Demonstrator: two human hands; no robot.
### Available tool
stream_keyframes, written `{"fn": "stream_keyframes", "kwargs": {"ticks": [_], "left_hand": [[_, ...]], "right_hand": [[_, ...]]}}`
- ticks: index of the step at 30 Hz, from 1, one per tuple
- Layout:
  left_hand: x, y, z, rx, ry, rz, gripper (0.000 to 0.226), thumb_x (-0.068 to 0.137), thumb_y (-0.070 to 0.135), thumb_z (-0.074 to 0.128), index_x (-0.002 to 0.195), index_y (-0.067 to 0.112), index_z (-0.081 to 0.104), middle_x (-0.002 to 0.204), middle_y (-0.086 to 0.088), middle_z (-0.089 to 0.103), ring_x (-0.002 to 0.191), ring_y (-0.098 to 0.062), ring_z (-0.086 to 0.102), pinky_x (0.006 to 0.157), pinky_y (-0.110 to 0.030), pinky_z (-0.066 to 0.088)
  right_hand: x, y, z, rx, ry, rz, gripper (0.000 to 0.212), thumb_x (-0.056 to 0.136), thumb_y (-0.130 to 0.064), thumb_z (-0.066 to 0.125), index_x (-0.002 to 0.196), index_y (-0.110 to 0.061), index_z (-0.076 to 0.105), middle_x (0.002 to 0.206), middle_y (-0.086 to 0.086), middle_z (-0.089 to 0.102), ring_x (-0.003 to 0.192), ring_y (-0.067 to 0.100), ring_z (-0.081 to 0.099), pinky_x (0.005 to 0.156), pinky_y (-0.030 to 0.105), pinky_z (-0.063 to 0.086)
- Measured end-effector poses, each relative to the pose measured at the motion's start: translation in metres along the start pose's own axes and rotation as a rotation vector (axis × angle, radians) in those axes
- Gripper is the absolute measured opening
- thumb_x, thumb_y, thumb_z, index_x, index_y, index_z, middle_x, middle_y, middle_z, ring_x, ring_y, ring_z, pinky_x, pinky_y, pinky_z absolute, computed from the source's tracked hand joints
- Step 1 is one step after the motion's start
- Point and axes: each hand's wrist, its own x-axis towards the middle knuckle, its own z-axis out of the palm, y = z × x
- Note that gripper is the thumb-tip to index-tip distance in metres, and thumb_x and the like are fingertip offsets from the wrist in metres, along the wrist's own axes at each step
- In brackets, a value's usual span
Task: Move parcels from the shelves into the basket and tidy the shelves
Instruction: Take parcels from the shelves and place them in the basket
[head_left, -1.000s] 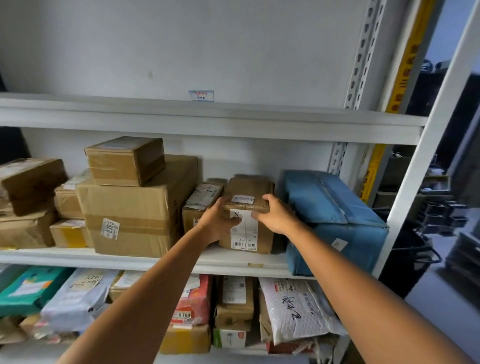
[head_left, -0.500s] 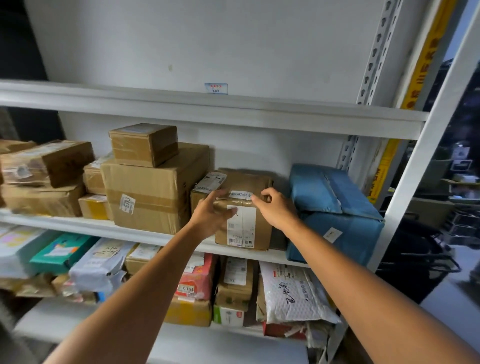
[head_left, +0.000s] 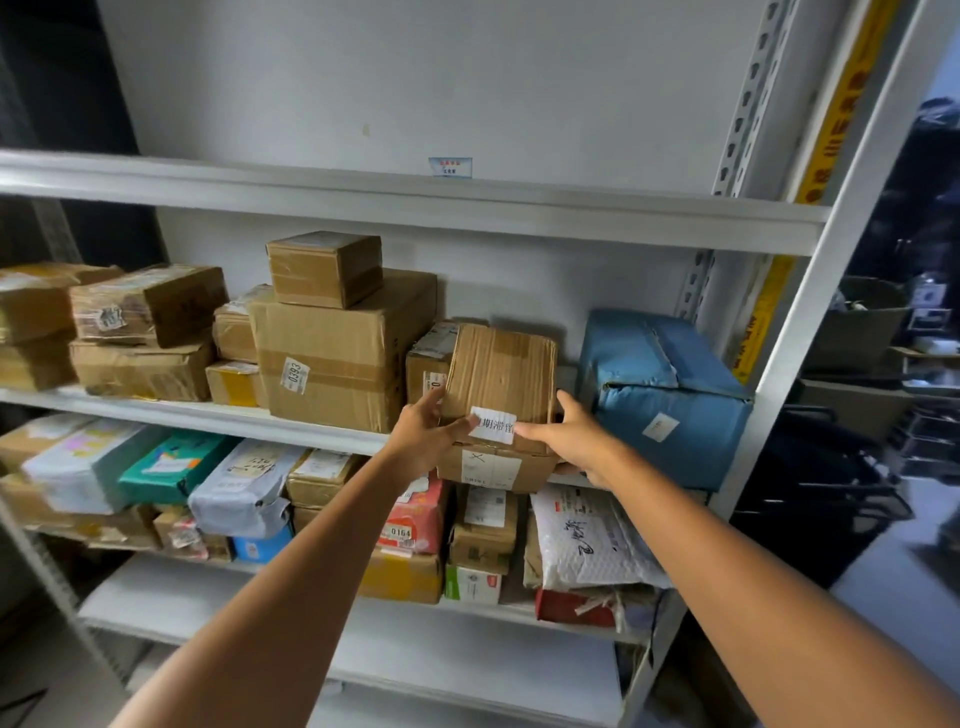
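Observation:
A brown taped cardboard box (head_left: 500, 371) with a white label sits at the front edge of the middle shelf (head_left: 208, 415), tipped so its top faces me. My left hand (head_left: 423, 441) grips its left lower corner, fingers up the side and thumb near the label. At the right lower corner, my right hand (head_left: 576, 441) holds it with the thumb on the label and the fingers round the side. A second small box (head_left: 428, 364) stands behind it on the left. No basket shows clearly.
A blue wrapped parcel (head_left: 670, 395) stands close on the right, and a large carton (head_left: 332, 364) with a small box (head_left: 322, 267) on top on the left. The shelf below is packed with several parcels, among them a white mailer (head_left: 587, 540). A white upright post (head_left: 831, 260) bounds the right side.
The box has been tilted forward and pulled toward the shelf's front edge. Both hands have slid from its top edge down to its lower corners. The camera has shifted, showing more of the lower shelves.

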Motion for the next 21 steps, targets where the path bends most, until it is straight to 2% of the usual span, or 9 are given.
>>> {"fn": "stream_keyframes", "kwargs": {"ticks": [3, 5, 7, 10, 11, 13, 16, 19, 21], "left_hand": [[-0.014, -0.009, -0.008, -0.026, -0.018, 0.009, 0.059, 0.088, 0.019, 0.073, 0.138, 0.021, 0.043, 0.112, 0.001, 0.061, 0.095, -0.017, 0.064, 0.07, -0.026, 0.051], [-0.022, -0.013, -0.014, -0.065, -0.024, 0.001, 0.05, 0.087, 0.018, 0.073, 0.128, 0.024, 0.046, 0.119, -0.005, 0.062, 0.094, -0.019, 0.066, 0.068, -0.028, 0.053], [-0.031, -0.014, -0.019, -0.09, -0.033, 0.003, 0.047, 0.087, 0.018, 0.073, 0.125, 0.027, 0.047, 0.119, -0.001, 0.061, 0.094, -0.018, 0.066, 0.062, -0.024, 0.052], [-0.044, -0.013, -0.028, -0.091, -0.041, 0.027, 0.051, 0.087, 0.02, 0.072, 0.13, 0.031, 0.047, 0.116, 0.002, 0.06, 0.094, -0.017, 0.067, 0.063, -0.025, 0.055], [-0.048, -0.014, -0.033, -0.097, -0.05, 0.023, 0.056, 0.086, 0.021, 0.073, 0.134, 0.035, 0.046, 0.116, 0.002, 0.059, 0.096, -0.019, 0.067, 0.068, -0.03, 0.058], [-0.059, -0.021, -0.046, -0.117, -0.056, -0.001, 0.066, 0.086, 0.022, 0.074, 0.14, 0.04, 0.042, 0.114, 0.003, 0.059, 0.098, -0.021, 0.067, 0.074, -0.035, 0.059], [-0.081, -0.038, -0.069, -0.191, -0.002, -0.073, 0.069, 0.087, 0.02, 0.073, 0.144, 0.037, 0.038, 0.112, -0.001, 0.061, 0.095, -0.021, 0.068, 0.065, -0.032, 0.06], [-0.104, -0.047, -0.099, -0.182, 0.083, -0.08, 0.064, 0.089, 0.019, 0.07, 0.142, 0.037, 0.038, 0.106, 0.002, 0.061, 0.089, -0.017, 0.067, 0.055, -0.024, 0.055], [-0.118, -0.053, -0.123, -0.186, 0.145, -0.084, 0.063, 0.089, 0.019, 0.071, 0.142, 0.036, 0.04, 0.112, 0.001, 0.059, 0.091, -0.017, 0.067, 0.058, -0.028, 0.057]], "right_hand": [[-0.017, 0.007, 0.013, 0.017, 0.059, 0.004, 0.091, 0.087, -0.03, 0.074, 0.156, -0.023, 0.016, 0.147, 0.004, 0.045, 0.129, 0.025, 0.049, 0.103, 0.04, 0.044], [-0.028, 0.01, 0.021, 0.022, 0.106, -0.005, 0.096, 0.086, -0.038, 0.074, 0.157, -0.025, 0.011, 0.152, 0.006, 0.039, 0.133, 0.027, 0.045, 0.107, 0.044, 0.042], [-0.038, 0.014, 0.026, 0.052, 0.132, 0.008, 0.099, 0.082, -0.049, 0.074, 0.156, -0.026, 0.013, 0.152, 0.006, 0.041, 0.132, 0.027, 0.047, 0.105, 0.046, 0.044], [-0.055, 0.013, 0.034, 0.097, 0.164, -0.015, 0.085, 0.087, -0.041, 0.072, 0.153, -0.017, 0.025, 0.135, 0.002, 0.051, 0.111, 0.017, 0.053, 0.078, 0.026, 0.05], [-0.059, 0.012, 0.038, 0.101, 0.169, -0.032, 0.082, 0.086, -0.04, 0.073, 0.152, -0.018, 0.028, 0.135, 0.003, 0.053, 0.105, 0.015, 0.053, 0.073, 0.023, 0.049], [-0.066, 0.007, 0.05, 0.095, 0.154, -0.057, 0.087, 0.082, -0.04, 0.077, 0.152, -0.022, 0.028, 0.136, 0.002, 0.053, 0.104, 0.014, 0.055, 0.073, 0.026, 0.051], [-0.071, -0.002, 0.078, 0.078, 0.107, -0.094, 0.089, 0.082, -0.036, 0.079, 0.152, -0.024, 0.027, 0.129, -0.001, 0.054, 0.101, 0.016, 0.058, 0.065, 0.025, 0.05], [-0.074, -0.013, 0.114, 0.04, 0.072, -0.126, 0.084, 0.081, -0.037, 0.079, 0.15, -0.026, 0.032, 0.137, 0.005, 0.054, 0.112, 0.021, 0.059, 0.074, 0.034, 0.058], [-0.072, -0.02, 0.141, 0.038, 0.028, -0.135, 0.088, 0.08, -0.039, 0.079, 0.152, -0.026, 0.03, 0.144, 0.006, 0.05, 0.122, 0.025, 0.055, 0.086, 0.04, 0.057]]}}
